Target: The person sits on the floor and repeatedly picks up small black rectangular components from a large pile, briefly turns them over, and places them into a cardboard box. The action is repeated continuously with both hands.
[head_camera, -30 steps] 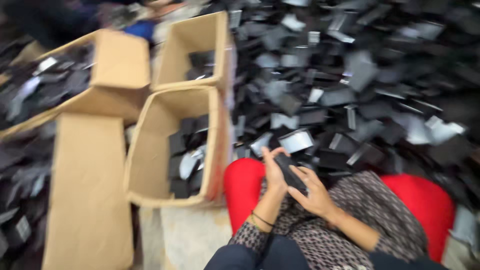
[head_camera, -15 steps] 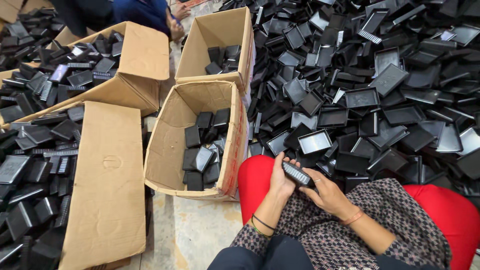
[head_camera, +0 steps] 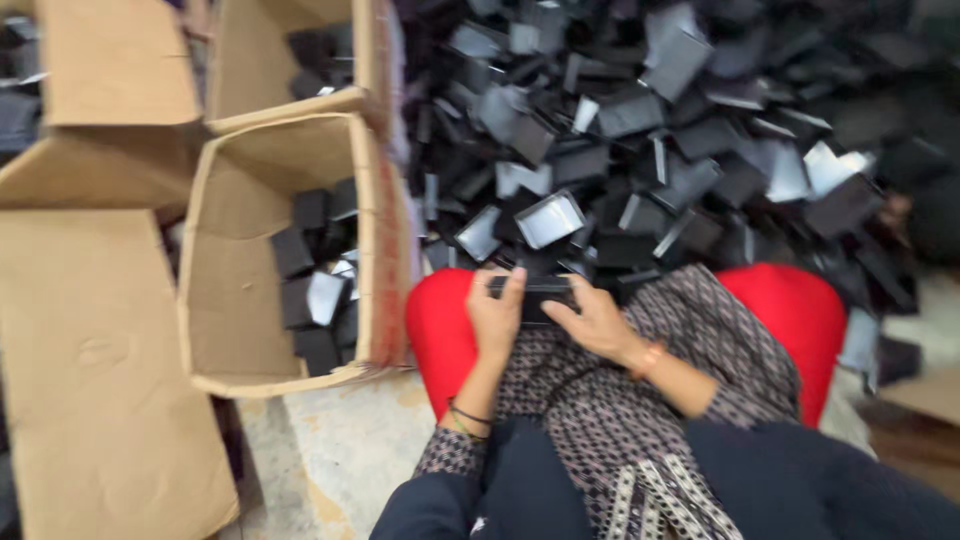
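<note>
Both hands hold one small black case (head_camera: 533, 296) over the lap, above a red cushion (head_camera: 440, 330). The left hand (head_camera: 496, 318) grips the case's left end, fingers curled over its top edge; the right hand (head_camera: 592, 322) closes on its right end. The case's long axis runs left to right between the hands, so neither hand is clearly nearer.

To the left of the left hand stands an open cardboard box (head_camera: 372, 240), its near wall close beside the cushion; black cases lie in its right half, one showing a pale face. Beyond it a second box (head_camera: 300, 105) also holds dark cases. A flattened cardboard sheet (head_camera: 95, 380) lies farther left. Ahead of the hands spreads a heap of black cases (head_camera: 650, 130), some open.
</note>
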Available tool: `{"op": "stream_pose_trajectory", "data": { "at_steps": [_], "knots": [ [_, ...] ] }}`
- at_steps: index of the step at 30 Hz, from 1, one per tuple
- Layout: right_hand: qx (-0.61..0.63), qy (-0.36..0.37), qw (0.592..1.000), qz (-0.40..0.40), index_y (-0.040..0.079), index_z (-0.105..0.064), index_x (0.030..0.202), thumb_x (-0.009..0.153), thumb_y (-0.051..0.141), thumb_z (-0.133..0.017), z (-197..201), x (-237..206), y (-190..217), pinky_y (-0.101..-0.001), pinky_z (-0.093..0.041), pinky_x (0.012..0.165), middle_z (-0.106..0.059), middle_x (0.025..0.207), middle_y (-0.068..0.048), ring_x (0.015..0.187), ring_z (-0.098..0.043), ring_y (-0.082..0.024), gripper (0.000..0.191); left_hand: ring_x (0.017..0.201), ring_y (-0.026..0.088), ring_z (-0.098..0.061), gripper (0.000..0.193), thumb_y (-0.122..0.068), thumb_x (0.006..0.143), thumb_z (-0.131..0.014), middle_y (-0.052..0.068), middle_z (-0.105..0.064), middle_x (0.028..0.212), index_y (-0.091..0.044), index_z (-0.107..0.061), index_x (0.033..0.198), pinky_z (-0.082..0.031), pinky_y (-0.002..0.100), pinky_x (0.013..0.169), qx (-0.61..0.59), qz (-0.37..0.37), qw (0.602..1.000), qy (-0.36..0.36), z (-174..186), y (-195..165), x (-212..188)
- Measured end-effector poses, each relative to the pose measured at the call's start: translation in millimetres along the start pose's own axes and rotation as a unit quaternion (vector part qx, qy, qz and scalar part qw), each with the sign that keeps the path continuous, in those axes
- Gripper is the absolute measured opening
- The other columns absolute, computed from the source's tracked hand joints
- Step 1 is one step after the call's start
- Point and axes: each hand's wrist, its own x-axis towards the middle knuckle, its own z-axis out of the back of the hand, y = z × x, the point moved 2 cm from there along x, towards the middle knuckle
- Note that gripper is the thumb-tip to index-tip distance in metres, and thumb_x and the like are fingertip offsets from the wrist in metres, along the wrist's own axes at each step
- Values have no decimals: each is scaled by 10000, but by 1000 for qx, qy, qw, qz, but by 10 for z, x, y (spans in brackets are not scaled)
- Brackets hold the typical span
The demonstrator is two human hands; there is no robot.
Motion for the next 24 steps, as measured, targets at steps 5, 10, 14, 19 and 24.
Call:
{"op": "stream_pose_trajectory", "data": {
  "at_steps": [5,10,14,19,24],
  "knots": [
    [30,72,992,100,14,-611,1248,945,256,-741,-42,205,-65,-369,-522,770,-682,1005,-157,886,-635,-235,409,635,151,-595,400,-284,693,-958,28,-615,728,-73,-629,778,-499,310,602,173,-257,950,-41,488,-654,-26],
    [-360,-38,892,272,63,-645,1159,842,235,-752,272,1039,-472,-463,-485,870,-691,1100,-149,1040,-655,-356,376,1156,370,-525,688,-296,775,-1030,237,-519,1256,26,-544,1139,-445,463,986,341,-300,853,-257,1509,-1395,513],
    [-413,-28,895,168,113,-734,964,876,178,-739,270,1337,-673,-503,-463,863,-715,954,-86,945,-673,-307,109,1520,380,-355,781,-184,857,-944,200,-427,1520,26,-423,1400,-286,463,1294,264,-346,878,-200,1223,-1162,496],
    [-27,16,992,122,11,-712,1003,893,132,-701,-31,906,-477,-356,-551,766,-709,931,-121,850,-713,-278,165,1390,350,-404,1032,-137,818,-869,212,-395,1497,1,-165,1559,-303,456,1154,-36,-162,986,1,-213,-58,397],
    [-142,-27,972,183,25,-632,1242,910,227,-774,345,626,-590,-402,-518,947,-676,1157,-156,1084,-655,-338,413,886,226,-633,545,-155,999,-699,124,-643,1040,-105,-449,1481,-542,397,801,-422,149,894,-4,-650,702,799]
  ]
}}
